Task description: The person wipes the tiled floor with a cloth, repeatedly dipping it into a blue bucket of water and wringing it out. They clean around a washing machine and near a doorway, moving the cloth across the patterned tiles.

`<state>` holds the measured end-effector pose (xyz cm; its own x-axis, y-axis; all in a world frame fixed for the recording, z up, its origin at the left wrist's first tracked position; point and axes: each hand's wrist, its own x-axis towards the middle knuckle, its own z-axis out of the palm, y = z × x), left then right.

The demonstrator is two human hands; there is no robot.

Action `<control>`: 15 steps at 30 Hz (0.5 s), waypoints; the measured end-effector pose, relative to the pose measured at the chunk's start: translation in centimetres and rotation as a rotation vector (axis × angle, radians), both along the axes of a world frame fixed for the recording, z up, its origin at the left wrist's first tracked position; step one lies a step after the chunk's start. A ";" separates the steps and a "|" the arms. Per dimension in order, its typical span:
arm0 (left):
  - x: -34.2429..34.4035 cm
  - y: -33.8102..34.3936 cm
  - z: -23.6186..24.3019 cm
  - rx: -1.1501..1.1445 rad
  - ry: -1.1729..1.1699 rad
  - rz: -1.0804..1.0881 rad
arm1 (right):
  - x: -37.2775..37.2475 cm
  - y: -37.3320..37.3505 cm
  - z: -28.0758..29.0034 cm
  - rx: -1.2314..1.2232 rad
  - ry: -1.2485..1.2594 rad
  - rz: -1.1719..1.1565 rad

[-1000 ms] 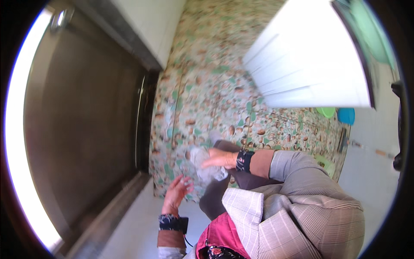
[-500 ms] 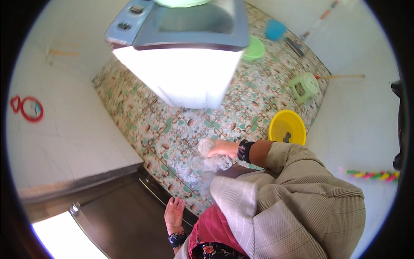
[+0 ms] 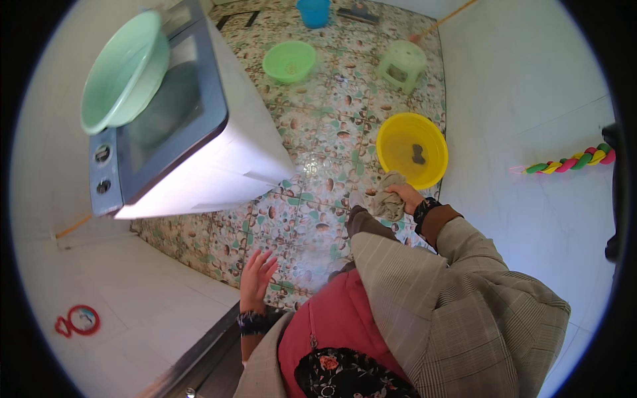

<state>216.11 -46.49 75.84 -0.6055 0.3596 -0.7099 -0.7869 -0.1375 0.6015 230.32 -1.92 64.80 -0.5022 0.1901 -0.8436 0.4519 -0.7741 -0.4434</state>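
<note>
A crumpled greyish cloth (image 3: pixel 388 198) hangs from my right hand (image 3: pixel 406 195), whose fingers are closed on its edge. The cloth is just beside the near left rim of a yellow basin (image 3: pixel 383 149) on the floor. Inside that basin lies a small dark object (image 3: pixel 419 154), too small to name surely. My left hand (image 3: pixel 257 277) is held out over the floor at the lower middle, fingers apart, with nothing in it.
A washing machine (image 3: pixel 219 152) stands at the left with a pale green basin (image 3: pixel 126 73) on its lid. Farther off are a light green basin (image 3: pixel 290 61), a blue bucket (image 3: pixel 314 12) and a plastic stool (image 3: pixel 403 65). White walls flank the patterned tile floor (image 3: pixel 318 219).
My view has swung to the right. The right hand has carried the cloth from over the floor toward the yellow basin. My left hand has come up and stays empty.
</note>
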 end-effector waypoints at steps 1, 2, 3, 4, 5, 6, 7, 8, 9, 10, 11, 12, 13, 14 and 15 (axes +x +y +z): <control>-1.8 3.5 0.3 0.001 -0.008 -0.048 | 0.6 1.3 0.0 0.012 0.004 -0.053; -3.4 6.9 0.2 -0.003 -0.014 -0.133 | 1.1 2.6 -0.1 0.034 0.005 -0.113; -4.8 10.1 0.5 -0.011 -0.018 -0.207 | 1.4 3.8 0.2 0.023 0.024 -0.156; -5.9 13.0 0.8 0.020 -0.052 -0.216 | 1.6 4.8 0.5 0.013 0.041 -0.211; -7.0 16.1 0.9 0.084 -0.062 -0.221 | 1.4 6.0 0.8 -0.005 0.054 -0.271; -8.0 18.8 1.0 0.080 -0.084 -0.210 | 1.1 7.2 1.3 -0.009 0.039 -0.316; -8.8 21.2 0.9 0.103 -0.096 -0.191 | 0.6 8.6 1.7 -0.010 0.055 -0.318; -9.4 23.3 0.8 0.128 -0.099 -0.165 | 0.1 10.1 2.3 -0.032 0.065 -0.319; -9.4 25.1 0.5 0.123 -0.104 -0.149 | -0.5 11.3 2.5 -0.050 0.001 -0.325; -10.1 26.4 0.3 0.115 -0.107 -0.135 | -1.2 12.4 3.2 -0.092 0.115 -0.280; -10.7 27.7 0.1 0.109 -0.105 -0.125 | -2.0 13.4 3.6 -0.081 0.142 -0.301; -11.2 28.8 -0.2 0.081 -0.085 -0.138 | -2.8 14.2 4.0 -0.056 0.131 -0.330; -11.5 29.6 -0.4 0.066 -0.114 -0.120 | -3.5 14.7 4.2 -0.053 0.166 -0.350; -12.0 30.4 -0.7 0.059 -0.130 -0.097 | -4.6 15.3 4.2 -0.036 0.162 -0.391; -12.8 31.3 -0.9 0.044 -0.136 -0.064 | -5.5 15.7 4.4 -0.019 0.116 -0.425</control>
